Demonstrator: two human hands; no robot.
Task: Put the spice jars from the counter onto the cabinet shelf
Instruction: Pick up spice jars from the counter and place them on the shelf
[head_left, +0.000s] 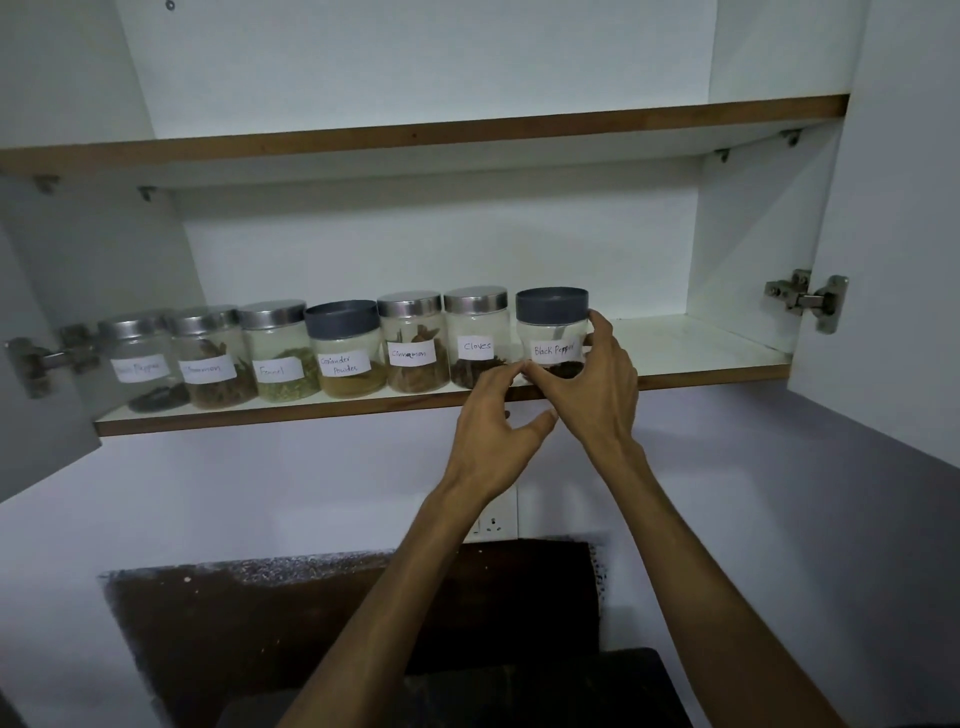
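Note:
Several labelled spice jars stand in a row on the lower cabinet shelf (701, 358). At the right end is the Black Pepper jar (553, 332), with a dark grey lid. My right hand (597, 384) wraps around its right side and front. My left hand (498, 421) reaches up from below, and its fingertips touch the jar's lower left edge. To its left stand the Cloves jar (477, 332), the Cinnamon jar (414, 340), the Coriander Powder jar (345, 348) and the Fennel jar (278, 353), then two more at the far left.
The shelf to the right of the Black Pepper jar is bare. An upper shelf (415, 137) runs above. Both cabinet doors hang open, with a hinge (805, 299) on the right and another hinge (47, 358) on the left. A wall socket (493, 525) sits below, above the dark counter (519, 691).

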